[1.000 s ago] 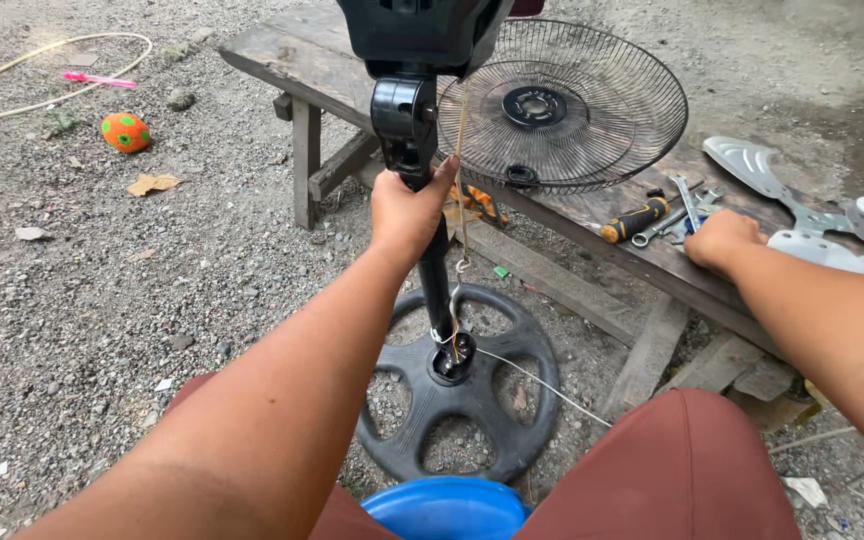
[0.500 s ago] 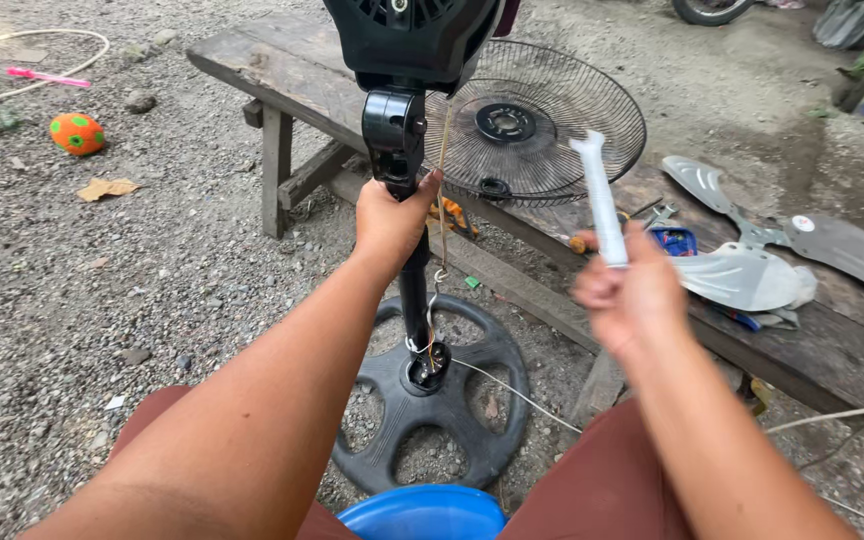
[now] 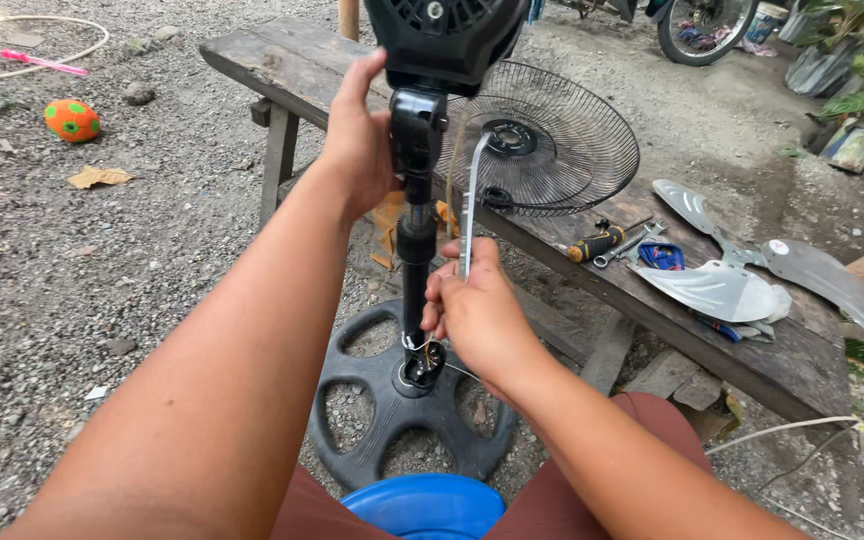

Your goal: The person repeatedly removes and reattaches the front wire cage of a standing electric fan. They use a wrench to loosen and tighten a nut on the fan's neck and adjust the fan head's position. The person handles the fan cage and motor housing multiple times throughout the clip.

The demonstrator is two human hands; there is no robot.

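Both hands busy mid-frame: left hand (image 3: 357, 150) gripping fan neck (image 3: 418, 130), right hand (image 3: 477, 310) fingers closed around white cable tie (image 3: 469, 205).

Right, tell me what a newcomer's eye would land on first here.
First, the black fan stand rising in the middle, its neck gripped by the left hand while the right hand holds a white tube upright beside the pole. Behind it, a round wire fan guard lies on the wooden bench, with the silvery fan blades further right.
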